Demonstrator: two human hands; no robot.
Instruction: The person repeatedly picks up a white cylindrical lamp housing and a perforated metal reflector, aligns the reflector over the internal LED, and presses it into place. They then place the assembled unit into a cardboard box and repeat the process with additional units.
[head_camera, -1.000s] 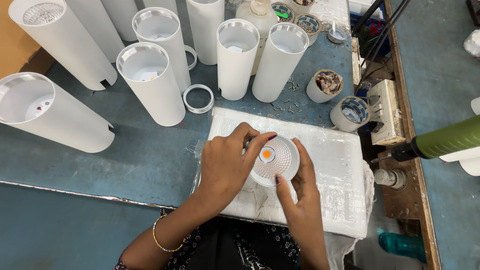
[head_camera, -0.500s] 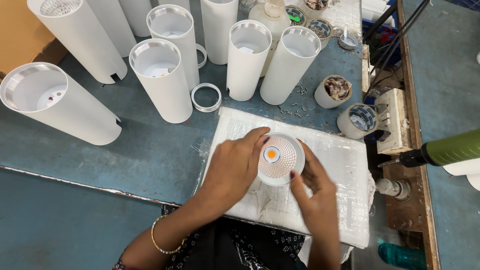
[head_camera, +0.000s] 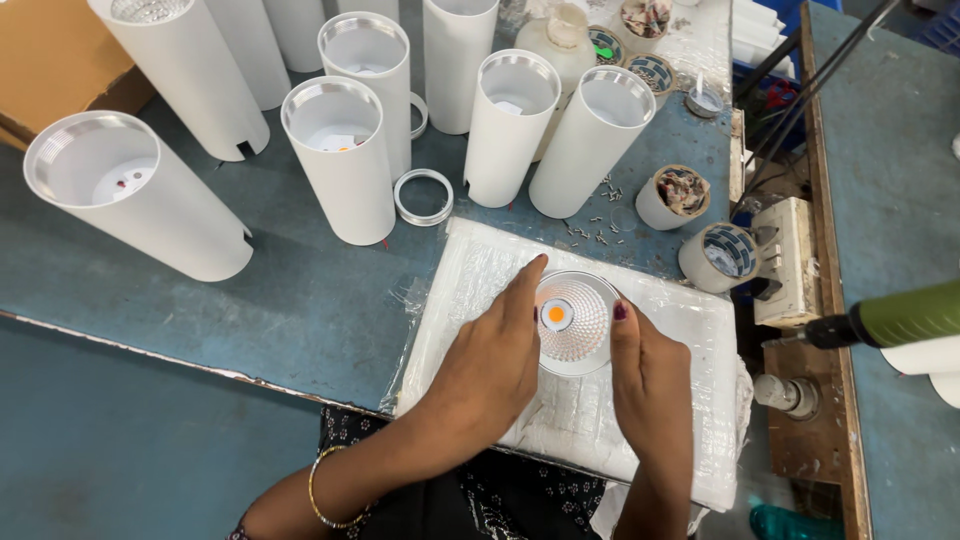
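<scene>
My left hand (head_camera: 490, 360) lies palm down, fingers stretched forward, a bangle on its wrist. My right hand (head_camera: 650, 375) stands on edge beside it, thumb pointing forward, both forearms angled inward.

Reflector (head_camera: 574, 322): shiny faceted metal-look cup on a white foam pad (head_camera: 680, 400) under crinkled clear film; white cylinders (head_camera: 345, 170) matt-smooth outside; bench top (head_camera: 300, 290) scuffed blue paint.

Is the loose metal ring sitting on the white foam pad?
No, the metal ring lies on the blue table beside a white cylinder, off the foam pad.
</scene>
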